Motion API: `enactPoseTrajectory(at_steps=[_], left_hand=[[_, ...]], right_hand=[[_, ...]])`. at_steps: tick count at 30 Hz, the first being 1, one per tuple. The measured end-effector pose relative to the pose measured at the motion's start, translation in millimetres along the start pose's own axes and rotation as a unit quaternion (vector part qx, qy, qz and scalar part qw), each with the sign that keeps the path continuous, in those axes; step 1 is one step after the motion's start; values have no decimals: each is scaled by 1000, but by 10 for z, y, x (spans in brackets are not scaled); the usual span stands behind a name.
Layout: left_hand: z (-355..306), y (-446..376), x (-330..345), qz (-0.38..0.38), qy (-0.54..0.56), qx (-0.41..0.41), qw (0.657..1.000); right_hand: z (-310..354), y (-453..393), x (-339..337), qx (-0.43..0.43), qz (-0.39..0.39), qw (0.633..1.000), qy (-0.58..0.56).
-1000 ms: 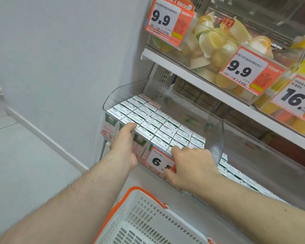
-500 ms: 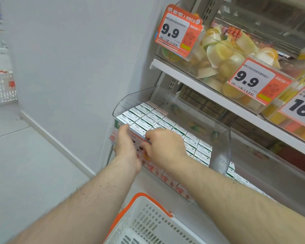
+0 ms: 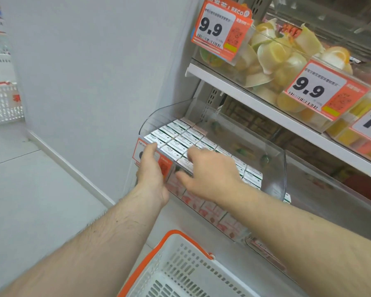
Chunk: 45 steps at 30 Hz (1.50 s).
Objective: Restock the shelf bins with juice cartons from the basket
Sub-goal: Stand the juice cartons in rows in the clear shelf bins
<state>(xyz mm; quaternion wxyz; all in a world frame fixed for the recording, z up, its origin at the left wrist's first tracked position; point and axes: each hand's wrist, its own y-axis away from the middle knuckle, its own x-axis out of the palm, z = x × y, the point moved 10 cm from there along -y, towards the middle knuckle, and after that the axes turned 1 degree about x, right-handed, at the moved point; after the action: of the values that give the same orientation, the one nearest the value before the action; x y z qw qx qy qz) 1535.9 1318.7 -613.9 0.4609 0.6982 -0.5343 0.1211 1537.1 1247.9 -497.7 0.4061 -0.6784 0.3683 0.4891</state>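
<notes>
The right hand (image 3: 210,174) has slid left beside the left hand (image 3: 152,168), both grips spread flat, squaring the juice cartons (image 3: 176,138) packed in the bin (image 3: 274,168); basket (image 3: 176,264) below.

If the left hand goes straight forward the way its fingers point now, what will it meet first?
Probably the juice cartons at the bin's front left corner; the left hand already seems to touch that edge, though depth is unclear.

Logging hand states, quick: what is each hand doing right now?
Left hand: open, fingers resting on the front-left juice cartons.
Right hand: open, spread over the cartons, holding nothing.
</notes>
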Motion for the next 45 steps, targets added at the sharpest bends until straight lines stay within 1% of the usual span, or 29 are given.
enactPoseTrajectory(at_steps=[2,4,5,6,10,12,14,16,20,22,25,28,31,34,38,45], left_hand=[[-4,45,95,41,-28,-3,999],[-1,76,145,48,-50,-26,997],[-9,67,124,37,-56,-32,997],[-16,48,89,22,-57,-33,998],[-21,-25,8,-20,-43,-16,999],[-7,-57,31,-6,-32,-14,999],[26,-84,130,43,-20,-25,999],[24,-79,170,59,-17,-25,998],[-95,-74,181,54,-22,5,998],[-136,-70,226,65,-28,16,997],[-163,-77,266,74,-42,33,996],[-117,-48,303,90,-63,23,994],[-13,-86,294,84,-88,16,992],[57,-139,318,78,-83,12,993],[118,-114,343,74,-62,-16,995],[130,-122,286,21,-43,-15,999]], right_hand=[[-116,244,62,-22,-14,998,60],[-113,376,109,-59,-62,990,110],[-99,391,107,-69,-87,986,123],[-90,385,112,-66,-95,985,129],[-92,305,180,-67,-99,985,127],[-59,259,176,-78,-78,985,131],[-81,182,247,-67,9,992,106],[-103,137,279,-59,65,991,104],[-143,72,166,-62,58,990,108],[-217,-19,58,-52,53,991,111],[-304,-136,-42,-60,55,989,124],[-404,-165,-8,-59,72,986,137],[-498,-197,55,-51,88,984,144],[-539,-238,139,-51,88,984,145],[-514,-255,297,-65,79,984,146],[-517,-206,402,-71,75,983,149]])
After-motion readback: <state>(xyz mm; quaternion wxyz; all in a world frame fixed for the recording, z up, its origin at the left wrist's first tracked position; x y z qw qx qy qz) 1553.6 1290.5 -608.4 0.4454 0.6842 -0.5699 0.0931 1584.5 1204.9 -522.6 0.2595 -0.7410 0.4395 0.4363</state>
